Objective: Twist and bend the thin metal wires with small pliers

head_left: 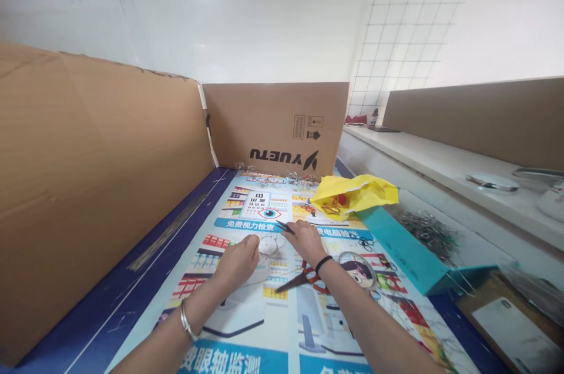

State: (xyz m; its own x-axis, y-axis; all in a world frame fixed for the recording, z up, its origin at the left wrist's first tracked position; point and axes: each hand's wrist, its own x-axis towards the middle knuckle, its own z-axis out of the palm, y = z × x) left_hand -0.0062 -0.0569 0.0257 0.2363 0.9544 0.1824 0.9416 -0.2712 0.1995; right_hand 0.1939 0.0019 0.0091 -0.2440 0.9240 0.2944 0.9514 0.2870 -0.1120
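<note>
Right grip clamps one dark tool; left grip pinches together, contents unclear, beside one round white piece; one pair of scissors lies nearby.

"YUETU" stands upside down on the brown cardboard panel, below a printed arrow. The poster reads 免费视力检查 beside a part-hidden strip, apparently 费电脑验光, and 费眼轴监测 lower down; its eye chart shows E signs.

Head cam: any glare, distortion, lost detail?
Head view: bright glare on the wall, upper left; head view: wide-angle stretch toward the edges; head view: dark tool in the right hand discernible, whatever the left hand pinches too small to make out.
</note>
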